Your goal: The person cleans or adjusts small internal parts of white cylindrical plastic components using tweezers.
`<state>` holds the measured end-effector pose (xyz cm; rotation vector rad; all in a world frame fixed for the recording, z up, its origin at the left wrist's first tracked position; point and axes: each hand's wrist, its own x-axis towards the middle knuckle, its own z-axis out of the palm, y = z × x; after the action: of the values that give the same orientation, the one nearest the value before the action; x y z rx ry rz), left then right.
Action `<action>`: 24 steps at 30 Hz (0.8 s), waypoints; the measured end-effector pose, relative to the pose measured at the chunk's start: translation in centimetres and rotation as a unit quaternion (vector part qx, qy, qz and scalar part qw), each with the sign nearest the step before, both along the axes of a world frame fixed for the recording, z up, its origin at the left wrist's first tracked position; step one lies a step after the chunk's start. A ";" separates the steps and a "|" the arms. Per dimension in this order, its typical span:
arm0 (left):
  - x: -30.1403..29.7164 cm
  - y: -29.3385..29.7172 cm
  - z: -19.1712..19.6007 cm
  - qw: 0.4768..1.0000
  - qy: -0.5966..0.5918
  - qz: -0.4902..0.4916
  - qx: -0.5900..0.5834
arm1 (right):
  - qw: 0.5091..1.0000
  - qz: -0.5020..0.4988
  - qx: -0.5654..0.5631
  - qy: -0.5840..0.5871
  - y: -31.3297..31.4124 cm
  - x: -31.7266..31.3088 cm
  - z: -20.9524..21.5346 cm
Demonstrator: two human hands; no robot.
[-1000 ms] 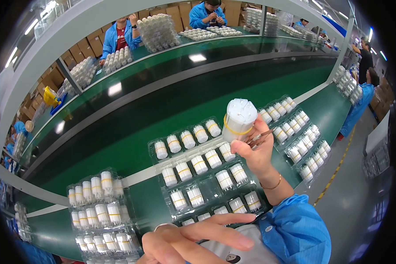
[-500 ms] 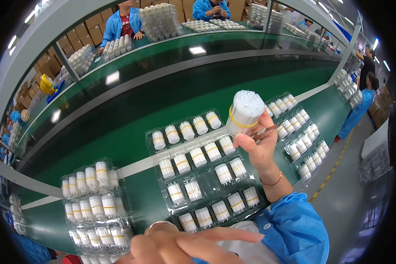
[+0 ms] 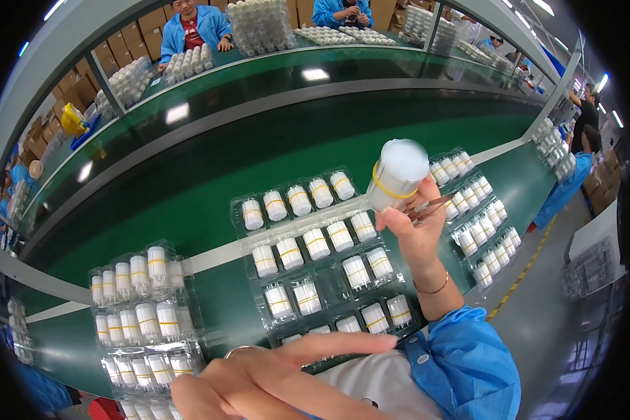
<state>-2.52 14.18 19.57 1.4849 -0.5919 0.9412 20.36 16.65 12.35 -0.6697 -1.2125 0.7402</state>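
Note:
My right hand (image 3: pixel 416 227) is closed around the lower part of a white cylinder (image 3: pixel 404 162) wrapped with a yellow rubber band. The same hand also holds slim, brownish metal tweezers (image 3: pixel 435 205) jutting out to the right. The cylinder is raised above a clear plastic tray (image 3: pixel 323 277) with rows of similar white banded cylinders and an unfilled pocket in its middle. Low in front, my left hand (image 3: pixel 273 378) is near the tray's front edge, its index finger stretched right and its other fingers partly bent, with nothing visible in it. It hides part of the tray's front row.
Stacked trays of cylinders (image 3: pixel 138 280) stand on the left, and another tray (image 3: pixel 477 203) lies to the right. Beyond the green table runs a green conveyor belt (image 3: pixel 273 143). A metal frame (image 3: pixel 112 91) and co-workers in blue (image 3: pixel 189 31) are on the far side.
The cylinder's top, which showed several thin pins, now looks blurred and plain. My left hand has shifted slightly left and down, covering more of the front row. The right hand still grips the cylinder.

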 end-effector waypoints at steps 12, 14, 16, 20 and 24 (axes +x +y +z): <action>2.0 -0.3 -0.6 0.989 -0.082 -0.119 -0.021 | 1.000 -0.020 0.006 -0.014 0.4 0.3 -0.1; 1.8 -0.6 0.0 0.994 -0.053 -0.095 -0.034 | 1.000 -0.023 0.000 -0.014 0.3 0.3 0.1; 1.0 -0.2 -0.2 0.994 -0.056 -0.090 -0.008 | 0.999 -0.032 -0.002 -0.015 0.3 0.1 0.1; 0.1 -0.9 -1.1 0.990 -0.094 -0.103 -0.026 | 0.998 -0.061 -0.010 -0.030 0.5 0.1 0.5; 0.1 -3.6 -1.0 0.940 -0.204 0.201 -0.188 | 0.997 -0.075 0.013 0.017 0.9 2.2 1.7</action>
<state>-2.44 10.53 18.55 1.0824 -0.3720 1.6101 22.52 17.51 14.02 -0.7158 -1.1263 0.6079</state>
